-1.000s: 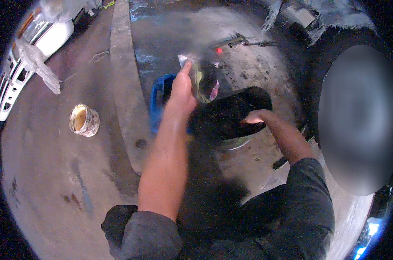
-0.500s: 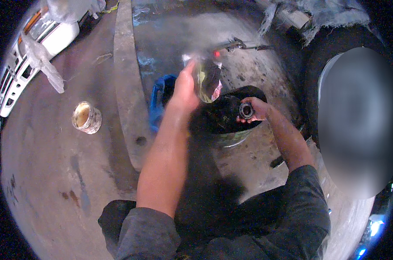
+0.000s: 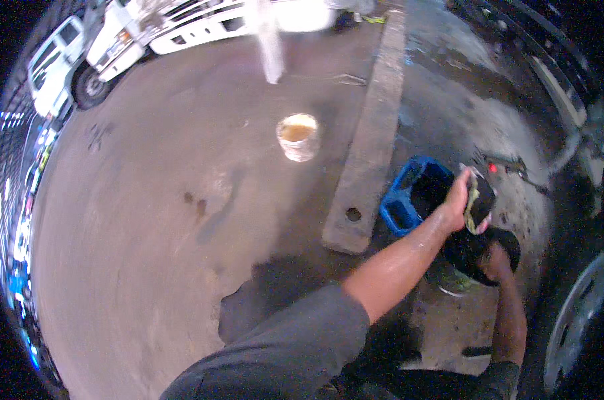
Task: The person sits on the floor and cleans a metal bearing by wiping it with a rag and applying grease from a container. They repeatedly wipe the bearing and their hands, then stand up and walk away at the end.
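My left hand (image 3: 457, 202) is closed on a crumpled dark piece with pale green and pinkish-white edges (image 3: 484, 193); I cannot tell whether it is cloth or a packet. It is held up above a black basin (image 3: 459, 248). My right hand (image 3: 494, 260) reaches down into this basin, fingers curled and blurred. Whatever it holds is hidden from view. The basin seems to rest on a round greenish container (image 3: 453, 285). Just left of my left hand lies a blue plastic container with a dark opening (image 3: 397, 208).
A whitish bucket with tan contents (image 3: 298, 138) stands on the stained concrete floor. A long flat beam (image 3: 371, 143) with a hole lies between it and the blue container. White trucks (image 3: 202, 27) line the far left. A wheel (image 3: 579, 320) is at right.
My view has swung left, so everything sits further right. My right hand, which held a dark ring-shaped metal part above the basin, is now lower, inside it. My left hand keeps its hold.
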Tool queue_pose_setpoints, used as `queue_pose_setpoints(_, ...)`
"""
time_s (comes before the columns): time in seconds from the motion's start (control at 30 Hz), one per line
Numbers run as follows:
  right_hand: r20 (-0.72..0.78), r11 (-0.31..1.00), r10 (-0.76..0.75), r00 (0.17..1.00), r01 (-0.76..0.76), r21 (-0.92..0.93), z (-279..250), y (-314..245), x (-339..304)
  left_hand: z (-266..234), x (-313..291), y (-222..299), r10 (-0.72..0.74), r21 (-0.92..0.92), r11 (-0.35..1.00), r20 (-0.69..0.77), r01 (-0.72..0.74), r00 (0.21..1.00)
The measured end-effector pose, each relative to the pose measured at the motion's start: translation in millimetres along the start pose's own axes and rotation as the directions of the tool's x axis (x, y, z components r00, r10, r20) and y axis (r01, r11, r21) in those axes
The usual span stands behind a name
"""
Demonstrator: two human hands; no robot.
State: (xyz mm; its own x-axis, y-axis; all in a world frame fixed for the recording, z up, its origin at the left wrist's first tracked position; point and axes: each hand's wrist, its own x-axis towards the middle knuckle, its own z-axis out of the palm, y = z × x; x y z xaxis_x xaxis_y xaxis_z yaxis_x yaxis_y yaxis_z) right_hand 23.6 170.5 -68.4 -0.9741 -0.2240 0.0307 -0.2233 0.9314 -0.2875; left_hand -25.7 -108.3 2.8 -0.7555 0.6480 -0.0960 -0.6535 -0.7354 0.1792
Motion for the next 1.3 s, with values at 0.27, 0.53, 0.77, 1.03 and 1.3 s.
queue_pose_setpoints(0.27,-0.460,0.962,-0.044,0.887,-0.086,-0.258,-60,-58,28,14,-1,-1,0.211,0.039,0.975,0.121,-0.217,0.970)
queue_pose_setpoints(0.53,0.008,0.942,-0.053,0.999,0.053,-0.332,44,76,-2,5,17,-35,0.142,-0.050,0.989,0.009,-0.141,0.990)
queue_pose_setpoints(0.77,0.251,0.821,-0.037,0.967,-0.114,0.560,27,108,-8,-11,25,-55,0.392,0.111,0.920,-0.253,-0.376,0.884)
queue_pose_setpoints(1.03,0.346,-0.367,-0.063,0.936,-0.344,0.864,-63,2,-12,6,-39,-78,0.479,0.017,0.877,-0.083,-0.479,0.874)
queue_pose_setpoints(1.3,-0.251,0.847,0.241,0.938,-0.077,0.525,-96,-145,-26,28,3,-143,0.837,0.929,0.176,0.032,-0.324,0.546)
